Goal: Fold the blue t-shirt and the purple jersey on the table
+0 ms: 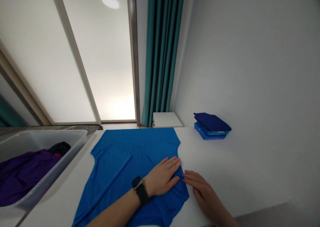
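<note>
The bright blue garment of thin, smooth cloth (122, 168) lies spread over the middle of the white, smooth-topped worktop (62, 193), its straight far end reaching the worktop's far edge, probably so that its whole width can lie flat. On its left side a sleeve-like flap is laid inward across the body, which seems to keep loose cloth within the outline; a shorter crease shows on the right side, partly covered by an arm. The left hand (163, 176), with a black square-faced wristwatch (140, 189) on its wrist, rests palm down near the garment's right border, fingers extended and grasping nothing, apparently to press the cloth steady. The right hand (200, 188) is relaxed, its fingertips at that same border; whether they touch the cloth or only the worktop I cannot tell. Toward the worktop's far right corner, near the wall, sits a neat stack of folded dark and light blue cloth (212, 123), likely placed there to be clear of the spread garment. Along the worktop's left edge stands a translucent white plastic bin (82, 138) with crumpled purple cloth (30, 170) inside, within easy reach yet off the spreading area.
</note>
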`<action>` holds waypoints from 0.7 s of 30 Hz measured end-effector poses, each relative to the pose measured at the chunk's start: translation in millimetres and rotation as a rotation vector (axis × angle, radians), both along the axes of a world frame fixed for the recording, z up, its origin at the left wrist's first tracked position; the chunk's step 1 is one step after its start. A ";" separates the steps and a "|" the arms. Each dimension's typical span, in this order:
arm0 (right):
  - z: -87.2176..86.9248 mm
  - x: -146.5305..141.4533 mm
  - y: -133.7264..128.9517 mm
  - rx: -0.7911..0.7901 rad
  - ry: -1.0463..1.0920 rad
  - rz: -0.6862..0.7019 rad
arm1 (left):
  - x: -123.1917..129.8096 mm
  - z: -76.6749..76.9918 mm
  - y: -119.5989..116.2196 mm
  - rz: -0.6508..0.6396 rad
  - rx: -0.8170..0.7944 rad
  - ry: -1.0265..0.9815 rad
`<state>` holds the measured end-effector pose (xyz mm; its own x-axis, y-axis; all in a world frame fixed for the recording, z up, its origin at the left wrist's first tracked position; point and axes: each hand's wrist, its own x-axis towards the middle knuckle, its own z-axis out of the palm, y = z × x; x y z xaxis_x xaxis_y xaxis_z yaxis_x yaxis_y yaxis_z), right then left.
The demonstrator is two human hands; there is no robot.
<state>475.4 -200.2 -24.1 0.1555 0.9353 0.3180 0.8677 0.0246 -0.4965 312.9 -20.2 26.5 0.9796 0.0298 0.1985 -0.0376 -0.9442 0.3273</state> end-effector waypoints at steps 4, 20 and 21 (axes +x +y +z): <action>5.2 -3.8 -4.7 0.037 -0.037 0.058 | 4.2 -7.0 -6.7 -0.097 0.006 0.004; 22.0 -17.9 -7.9 0.072 -0.103 0.107 | -1.5 -10.0 -10.7 -0.080 0.034 -0.022; 22.6 -18.3 -7.7 0.082 -0.105 0.110 | -1.6 -8.4 -10.6 -0.096 0.028 -0.036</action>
<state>457.0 -208.0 -1.5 0.0155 0.9150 0.4032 0.9043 0.1592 -0.3961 311.3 -30.8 18.1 0.9700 -0.0700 0.2329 -0.1396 -0.9445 0.2975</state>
